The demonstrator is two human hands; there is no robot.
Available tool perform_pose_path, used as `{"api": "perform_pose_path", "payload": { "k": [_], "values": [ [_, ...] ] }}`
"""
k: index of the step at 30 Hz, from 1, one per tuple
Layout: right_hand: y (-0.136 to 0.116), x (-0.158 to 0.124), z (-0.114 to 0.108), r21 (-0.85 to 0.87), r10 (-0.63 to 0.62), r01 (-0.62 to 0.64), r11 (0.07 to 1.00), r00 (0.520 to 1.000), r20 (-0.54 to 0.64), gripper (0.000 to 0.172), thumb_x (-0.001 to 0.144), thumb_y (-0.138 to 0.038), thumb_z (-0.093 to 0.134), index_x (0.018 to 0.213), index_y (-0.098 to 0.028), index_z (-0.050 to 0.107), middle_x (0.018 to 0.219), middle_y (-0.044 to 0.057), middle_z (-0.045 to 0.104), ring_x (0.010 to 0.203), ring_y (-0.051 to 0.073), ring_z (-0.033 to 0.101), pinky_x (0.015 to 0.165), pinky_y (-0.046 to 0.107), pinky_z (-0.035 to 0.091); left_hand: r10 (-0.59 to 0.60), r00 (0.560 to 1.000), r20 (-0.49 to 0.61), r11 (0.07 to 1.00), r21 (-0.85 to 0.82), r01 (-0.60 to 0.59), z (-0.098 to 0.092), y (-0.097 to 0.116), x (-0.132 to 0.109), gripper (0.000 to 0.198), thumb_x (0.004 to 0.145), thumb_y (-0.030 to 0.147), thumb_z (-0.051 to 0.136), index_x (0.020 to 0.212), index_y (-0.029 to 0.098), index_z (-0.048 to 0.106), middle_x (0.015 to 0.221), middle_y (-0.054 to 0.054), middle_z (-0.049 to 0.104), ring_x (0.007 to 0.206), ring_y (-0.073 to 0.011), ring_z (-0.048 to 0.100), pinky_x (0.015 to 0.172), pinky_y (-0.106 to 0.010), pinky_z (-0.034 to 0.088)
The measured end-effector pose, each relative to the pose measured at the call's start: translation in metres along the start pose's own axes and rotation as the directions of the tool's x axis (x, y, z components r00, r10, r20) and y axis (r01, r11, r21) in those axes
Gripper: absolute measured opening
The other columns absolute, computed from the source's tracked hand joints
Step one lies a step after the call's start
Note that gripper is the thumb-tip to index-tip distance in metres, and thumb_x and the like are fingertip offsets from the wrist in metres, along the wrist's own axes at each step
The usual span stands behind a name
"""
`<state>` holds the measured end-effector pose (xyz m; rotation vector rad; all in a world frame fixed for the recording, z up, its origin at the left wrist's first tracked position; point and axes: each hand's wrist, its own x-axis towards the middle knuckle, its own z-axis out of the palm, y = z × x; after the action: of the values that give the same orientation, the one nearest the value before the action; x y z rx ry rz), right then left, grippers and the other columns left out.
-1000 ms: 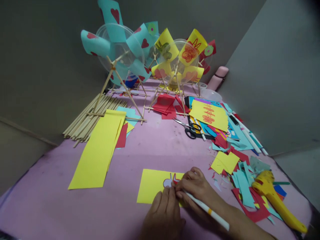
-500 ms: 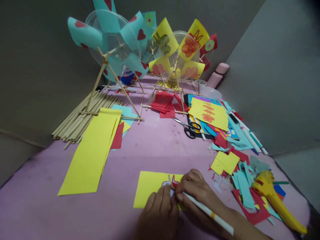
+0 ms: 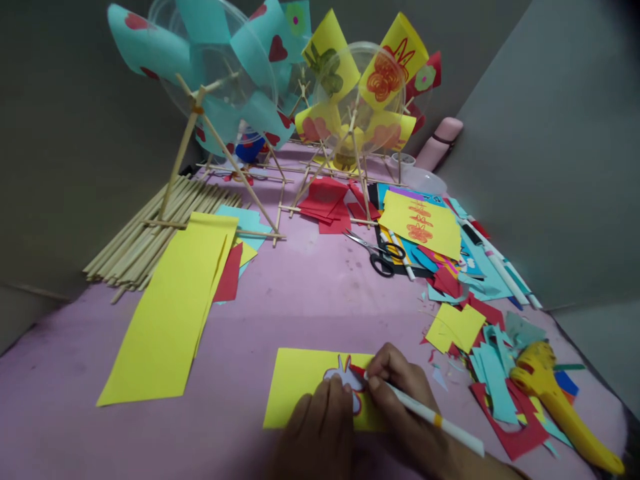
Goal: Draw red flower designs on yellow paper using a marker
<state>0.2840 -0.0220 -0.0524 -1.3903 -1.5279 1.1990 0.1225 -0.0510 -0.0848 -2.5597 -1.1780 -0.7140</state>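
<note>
A yellow paper rectangle (image 3: 295, 385) lies near the front of the pink table. On it rests a pale butterfly-shaped cutout (image 3: 356, 380) with a red line around part of its edge. My left hand (image 3: 320, 413) lies over the cutout's lower left, its fingers flat and side by side, pressing it against the paper. My right hand (image 3: 407, 393) grips a white marker (image 3: 435, 418) with an orange band, its red end at the cutout's upper right edge. The underside of the left palm is hidden.
Yellow strips (image 3: 165, 320) and wooden sticks (image 3: 145, 233) lie left. Pinwheels on stick stands (image 3: 200, 100) rise behind. Black-handled scissors (image 3: 383, 257), red papers (image 3: 327, 200), paper scraps (image 3: 493, 373) and a yellow glue gun (image 3: 560, 403) lie across the middle and right.
My right hand and the marker have shifted slightly right, off the middle of the cutout, so more of its right side shows. The camera view has moved a little closer.
</note>
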Motion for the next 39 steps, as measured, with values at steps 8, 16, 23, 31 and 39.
{"api": "perform_pose_path", "payload": {
  "k": [8,16,23,31,39],
  "values": [
    [0.008,0.004,-0.002,-0.144,-0.067,0.075,0.987,0.996,0.063,0.010,0.084,-0.026,0.043,0.074,-0.024,0.043,0.054,-0.004,0.056,0.044,0.012,0.050,0.043,0.022,0.036,0.062,0.993,0.101,0.998,0.028,-0.065,-0.004,-0.008,0.004,0.042,0.097,0.030,0.027,0.110,0.010,0.061,0.114,-0.011,0.064,0.100,-0.0239,0.059,0.081,-0.033,0.042],
    [0.008,0.008,-0.001,-0.203,-0.040,0.062,0.977,0.993,0.111,0.008,0.084,-0.026,0.044,0.076,-0.024,0.042,0.058,-0.001,0.062,0.048,0.015,0.059,0.046,0.023,0.042,0.084,0.989,0.122,0.996,0.023,-0.087,-0.004,-0.010,0.004,0.040,0.097,0.031,0.029,0.111,0.011,0.061,0.113,-0.012,0.064,0.100,-0.0240,0.059,0.079,-0.033,0.043],
    [0.008,0.011,-0.001,-0.214,-0.041,0.071,0.974,0.989,0.143,0.003,0.083,-0.024,0.044,0.079,-0.024,0.043,0.059,-0.002,0.063,0.048,0.014,0.058,0.044,0.022,0.040,0.118,0.988,0.099,0.992,0.035,-0.122,0.001,-0.013,0.002,0.041,0.095,0.037,0.033,0.109,0.011,0.061,0.111,-0.012,0.065,0.098,-0.0235,0.060,0.079,-0.033,0.043],
    [0.005,0.012,-0.002,-0.237,-0.028,0.063,0.969,0.989,0.145,0.008,0.085,-0.028,0.042,0.080,-0.023,0.044,0.060,0.001,0.064,0.050,0.016,0.060,0.045,0.023,0.041,0.132,0.987,0.088,0.989,0.049,-0.136,0.001,-0.014,0.000,0.043,0.096,0.038,0.032,0.111,0.010,0.060,0.111,-0.013,0.066,0.098,-0.0239,0.061,0.080,-0.033,0.043],
    [0.003,0.013,-0.002,-0.276,-0.045,0.090,0.957,0.985,0.165,0.006,0.084,-0.027,0.041,0.078,-0.024,0.043,0.060,-0.001,0.064,0.049,0.015,0.060,0.046,0.022,0.042,0.132,0.987,0.090,0.990,0.040,-0.136,0.000,-0.013,0.002,0.043,0.095,0.040,0.035,0.110,0.008,0.060,0.113,-0.015,0.065,0.099,-0.0246,0.059,0.080,-0.033,0.042]
  ]
}}
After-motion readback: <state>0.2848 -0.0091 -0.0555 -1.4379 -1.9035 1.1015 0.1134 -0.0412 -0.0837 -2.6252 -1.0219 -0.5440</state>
